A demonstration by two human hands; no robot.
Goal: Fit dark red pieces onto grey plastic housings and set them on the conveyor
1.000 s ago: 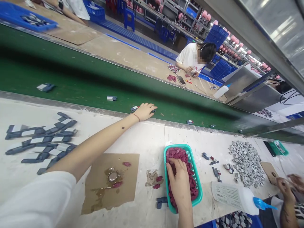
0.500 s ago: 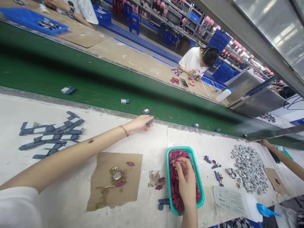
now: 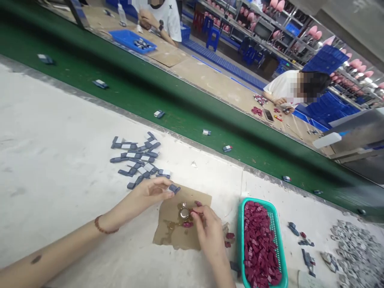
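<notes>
My left hand (image 3: 151, 190) pinches a small dark blue-grey plastic part (image 3: 174, 188) above the upper edge of a brown cardboard piece (image 3: 168, 208). Over the right side of the cardboard, the fingers of my right hand (image 3: 210, 230) are closed on a small maroon piece (image 3: 194, 211), mostly hidden by the fingertips. Beside those fingertips, a bottle cap (image 3: 184, 214) lies on the stained cardboard. Another maroon piece (image 3: 188, 225) rests just below the cap. Several blue-grey and white parts (image 3: 132, 155) are spread behind my left hand.
A green basket (image 3: 241, 244) full of maroon pieces stands to the right. Beyond it lie loose blue-grey parts (image 3: 293, 229) and a pile of pale grey pieces (image 3: 357, 244). A green conveyor belt (image 3: 126, 96) carries several parts. Two people sit across it, near a blue tray (image 3: 126, 39).
My left hand has come back from the belt's edge with the blue-grey part. My right hand has left the basket with a maroon piece and moved over the cardboard. The view has shifted.
</notes>
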